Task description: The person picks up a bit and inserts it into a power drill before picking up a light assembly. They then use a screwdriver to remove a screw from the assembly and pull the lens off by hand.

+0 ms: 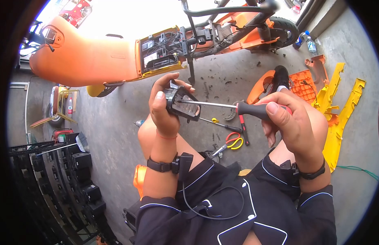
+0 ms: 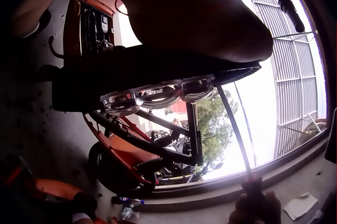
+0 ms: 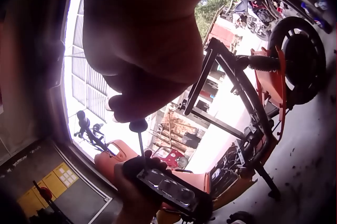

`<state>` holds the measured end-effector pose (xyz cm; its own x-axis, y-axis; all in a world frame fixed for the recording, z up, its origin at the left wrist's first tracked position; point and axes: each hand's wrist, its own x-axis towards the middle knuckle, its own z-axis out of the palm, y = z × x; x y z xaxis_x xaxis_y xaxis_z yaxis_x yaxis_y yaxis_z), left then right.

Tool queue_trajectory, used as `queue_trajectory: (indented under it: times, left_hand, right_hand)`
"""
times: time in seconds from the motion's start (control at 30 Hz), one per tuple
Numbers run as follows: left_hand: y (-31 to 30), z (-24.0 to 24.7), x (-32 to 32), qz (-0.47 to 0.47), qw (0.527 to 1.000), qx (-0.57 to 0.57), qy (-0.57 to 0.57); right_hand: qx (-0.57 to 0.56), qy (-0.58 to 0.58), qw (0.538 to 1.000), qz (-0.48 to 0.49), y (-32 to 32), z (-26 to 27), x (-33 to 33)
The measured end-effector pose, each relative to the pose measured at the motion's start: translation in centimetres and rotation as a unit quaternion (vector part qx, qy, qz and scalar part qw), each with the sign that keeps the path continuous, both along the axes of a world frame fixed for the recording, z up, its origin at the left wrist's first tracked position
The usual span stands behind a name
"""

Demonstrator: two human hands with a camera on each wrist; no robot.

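My left hand (image 1: 164, 118) holds up a black lamp housing (image 1: 192, 116), its fingers and thumb around the sides. In the right wrist view the housing shows several shiny round reflectors (image 3: 171, 186) in a row. My right hand (image 1: 295, 127) grips a screwdriver (image 1: 253, 109) by its grey-and-red handle. The long metal shaft points left, and its tip is at the inside of the housing in the head view. From the left wrist, the shaft (image 2: 234, 124) meets the end of the housing beside the reflectors; the hand there is dark.
A partly stripped orange scooter (image 1: 91, 53) stands ahead with bare wiring. On the floor lie a second screwdriver (image 1: 232, 128), red-and-yellow-handled scissors (image 1: 233, 141) and a red-handled tool (image 1: 243, 130). Yellow panels (image 1: 340, 118) lie at right, an orange grid panel (image 1: 302, 87) near the foot, black racks (image 1: 54, 179) at left.
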<state>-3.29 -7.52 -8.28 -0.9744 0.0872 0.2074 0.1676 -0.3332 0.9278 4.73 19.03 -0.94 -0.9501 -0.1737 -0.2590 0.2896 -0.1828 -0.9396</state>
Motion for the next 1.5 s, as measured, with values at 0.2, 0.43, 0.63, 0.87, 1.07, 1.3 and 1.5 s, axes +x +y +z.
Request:
queue_trajectory:
  times: [0.2,0.43,0.63,0.87,1.07,1.3,1.5]
  left_hand:
    - [-0.1,-0.3,-0.2,0.016,0.998,-0.06,0.015]
    - [-0.1,-0.3,-0.3,0.014,0.999,-0.027,-0.019]
    - [-0.5,-0.3,-0.3,-0.027,0.999,-0.022,0.011]
    - [-0.8,-0.4,-0.1,-0.008,0.999,-0.045,0.025]
    - [-1.2,-0.3,1.0,-0.006,0.997,-0.071,-0.021]
    - [-1.9,-1.2,1.5,-0.029,0.992,-0.034,-0.114]
    - [-1.7,-2.4,0.3,-0.025,0.973,-0.011,-0.23]
  right_hand:
    - [0.037,0.032,0.998,0.027,0.2,0.4,0.2]
    - [0.292,0.332,0.892,0.096,0.7,0.7,0.0]
    - [-0.116,-0.182,0.964,0.152,2.0,-1.3,-1.8]
    - [-0.162,-0.233,0.934,0.215,1.0,-3.8,-1.5]
    - [-0.071,-0.203,0.958,0.187,-0.2,-4.4,0.1]
    - [0.38,0.394,0.832,0.089,-1.5,-6.5,1.7]
    - [0.551,0.47,0.685,0.074,-2.3,-4.3,1.0]
